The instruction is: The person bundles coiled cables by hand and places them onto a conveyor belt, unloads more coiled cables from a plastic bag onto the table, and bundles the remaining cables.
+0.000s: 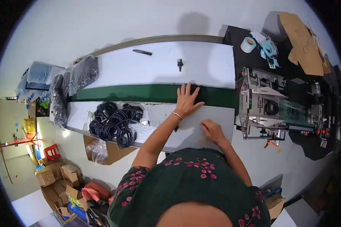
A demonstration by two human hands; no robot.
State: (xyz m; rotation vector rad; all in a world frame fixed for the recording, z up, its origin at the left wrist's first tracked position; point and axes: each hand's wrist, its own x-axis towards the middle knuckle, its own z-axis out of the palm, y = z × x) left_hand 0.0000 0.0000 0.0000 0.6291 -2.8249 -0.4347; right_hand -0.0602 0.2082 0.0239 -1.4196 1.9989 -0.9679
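Observation:
My left hand [187, 101] lies over the green belt [155, 93] with its fingers spread. Beneath and beside its fingers is a black item [195, 90], perhaps a coiled cable, mostly covered by the hand. My right hand [213, 132] rests at the light work surface [219, 113] close to my body, fingers curled inward. Whatever those fingers may hold is hidden. To the left lies a pile of black coiled cables [111, 123]. A small dark piece [176, 129] shows beside my left forearm.
A black pen-like tool [142, 52] and a black connector-like part [180, 64] lie on the far white panel. At right stands a metal-framed machine [262, 102] with a coil inside. Plastic-wrapped bundles [83, 75] sit at left; below the cables is an open cardboard box [119, 152].

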